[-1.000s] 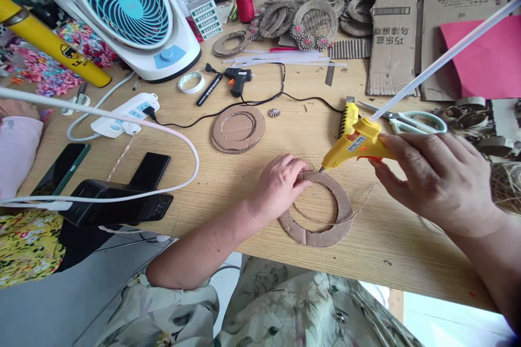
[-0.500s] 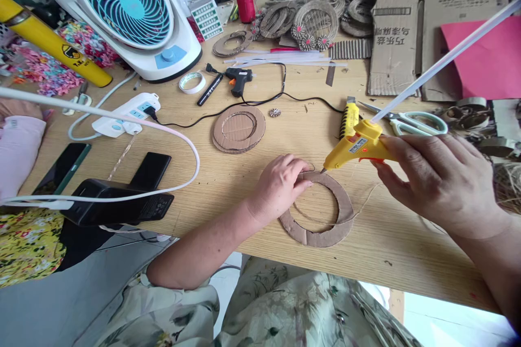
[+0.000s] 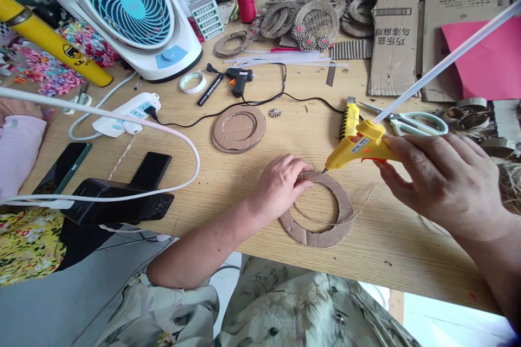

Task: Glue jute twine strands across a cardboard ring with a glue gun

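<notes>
A brown cardboard ring (image 3: 325,236) lies flat on the wooden table (image 3: 399,249) near its front edge. My left hand (image 3: 279,184) rests on the ring's upper left part, fingers curled and pressed together on the cardboard and a thin twine (image 3: 366,198) that trails off to the right. My right hand (image 3: 442,181) grips a yellow hot glue gun (image 3: 356,146) with a long clear glue stick (image 3: 448,57) sticking out behind. Its nozzle points down-left and touches the ring's top edge just beside my left fingertips.
Teal scissors (image 3: 415,122) and a yellow utility knife (image 3: 349,118) lie behind the gun. A second cardboard ring (image 3: 239,129), a black glue gun (image 3: 238,79), a power strip (image 3: 124,115), phones (image 3: 150,171), a fan (image 3: 134,11) and cardboard pieces (image 3: 394,38) fill the table's back.
The glue gun has crept slightly to the right along the ring's top edge. My left hand has stayed in place on the ring.
</notes>
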Demonstrator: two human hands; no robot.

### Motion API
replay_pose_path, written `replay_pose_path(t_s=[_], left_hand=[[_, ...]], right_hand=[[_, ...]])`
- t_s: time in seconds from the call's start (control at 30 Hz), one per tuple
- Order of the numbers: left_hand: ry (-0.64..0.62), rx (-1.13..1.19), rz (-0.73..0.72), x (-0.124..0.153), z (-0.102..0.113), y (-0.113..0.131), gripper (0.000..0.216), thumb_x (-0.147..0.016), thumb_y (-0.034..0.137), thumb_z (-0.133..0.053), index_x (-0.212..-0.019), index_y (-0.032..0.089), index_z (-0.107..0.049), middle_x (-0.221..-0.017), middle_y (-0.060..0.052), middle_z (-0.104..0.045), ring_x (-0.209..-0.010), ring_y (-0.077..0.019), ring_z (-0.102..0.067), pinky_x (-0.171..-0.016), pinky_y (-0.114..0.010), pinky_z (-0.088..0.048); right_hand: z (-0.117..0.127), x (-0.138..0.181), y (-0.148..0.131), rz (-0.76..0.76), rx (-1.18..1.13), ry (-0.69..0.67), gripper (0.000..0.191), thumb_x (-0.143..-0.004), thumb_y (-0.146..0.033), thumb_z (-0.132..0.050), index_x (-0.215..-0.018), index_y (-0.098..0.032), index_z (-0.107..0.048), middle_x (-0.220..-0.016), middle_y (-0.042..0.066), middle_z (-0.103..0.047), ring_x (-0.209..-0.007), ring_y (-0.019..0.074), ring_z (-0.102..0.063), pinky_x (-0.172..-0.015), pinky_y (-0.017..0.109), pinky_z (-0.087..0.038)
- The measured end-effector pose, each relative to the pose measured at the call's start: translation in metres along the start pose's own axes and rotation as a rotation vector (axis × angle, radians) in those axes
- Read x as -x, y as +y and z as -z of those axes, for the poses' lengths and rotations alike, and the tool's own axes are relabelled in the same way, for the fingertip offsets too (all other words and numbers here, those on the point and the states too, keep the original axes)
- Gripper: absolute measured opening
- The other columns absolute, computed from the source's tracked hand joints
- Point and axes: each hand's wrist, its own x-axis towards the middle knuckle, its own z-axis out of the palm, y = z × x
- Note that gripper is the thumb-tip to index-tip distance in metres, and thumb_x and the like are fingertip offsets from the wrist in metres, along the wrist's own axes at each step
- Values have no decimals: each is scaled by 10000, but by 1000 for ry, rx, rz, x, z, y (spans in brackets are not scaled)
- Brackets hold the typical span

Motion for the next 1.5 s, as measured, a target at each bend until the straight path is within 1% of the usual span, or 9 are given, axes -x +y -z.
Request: replay_pose_path(t_s=[0.43, 0.73, 0.83, 0.97, 1.17, 1.27, 1.33, 1.43, 1.5], left_hand=[[-8, -3, 7, 0, 0, 1, 235, -827, 185, -781, -987, 177, -609, -1031, -39, -668, -944, -205, -630, -835, -338, -516], [-31, 4, 25, -1, 2, 1, 233, -838, 180, -769, -999, 188, -601, -1045, -34, -660, -964, -199, -627, -854, -333, -508], [-47, -6, 41, -1, 3, 2, 215, -851, 194, -759, -994, 194, -599, -1044, -32, -656, -957, -194, -623, -855, -329, -503], [-48, -28, 29, 0, 5, 3, 221, -855, 205, -755, -999, 193, -588, -1038, -34, -646, -954, -195, -612, -845, -323, -497], [44, 12, -72, 0, 9, 7, 177, -906, 237, -689, -996, 200, -541, -1006, -44, -642, -958, -203, -611, -862, -330, -496], [79, 145, -52, 1, 10, 10, 37, -1013, 241, -505, -1029, 208, -511, -940, -29, -670, -897, -165, -652, -820, -294, -508], [70, 225, -25, 1, 9, 11, 102, -1035, 182, -418, -1074, 216, -506, -902, -6, -689, -865, -137, -674, -792, -266, -511], [61, 254, -15, 2, 7, 11, 156, -987, 115, -486, -1097, 221, -521, -903, 12, -702, -862, -124, -682, -801, -254, -516], [58, 255, -9, 2, 5, 11, 169, -936, 105, -569, -1057, 218, -532, -899, 17, -686, -841, -119, -672, -791, -246, -519]], right_hand=[[3, 1, 4, 26, -12, -4, 637, -805, -319, -744, -1371, -110, -539, -940, 116, -688, -711, 226, -479, -627, 366, -409], [6, 2, 11, 54, -26, 5, 613, -813, -339, -744, -1361, -158, -535, -973, 100, -707, -740, 226, -533, -604, 372, -370], [-2, 5, 14, -30, -138, 11, 576, -806, -341, -747, -1323, -184, -549, -995, 101, -699, -784, 235, -582, -651, 374, -433], [-21, 9, 18, -257, -315, -5, 534, -839, -379, -699, -1313, -181, -555, -1065, 126, -664, -939, 259, -632, -799, 377, -531], [-46, 12, 17, -452, -393, -142, 478, -883, -444, -628, -1223, -108, -614, -1011, 159, -635, -944, 270, -602, -838, 411, -530], [-54, 12, 15, -501, -387, -192, 503, -889, -464, -617, -1235, -99, -609, -1022, 172, -644, -972, 280, -600, -864, 420, -523], [-58, 13, 16, -525, -380, -223, 506, -891, -459, -619, -1261, -114, -598, -1037, 167, -652, -981, 277, -608, -859, 407, -521], [-58, 14, 18, -515, -363, -252, 575, -873, -477, -649, -1304, -106, -569, -1067, 170, -660, -986, 271, -618, -852, 382, -512], [-52, 13, 17, -463, -285, -192, 605, -839, -501, -686, -1281, -101, -580, -1071, 177, -660, -991, 286, -612, -849, 393, -498]])
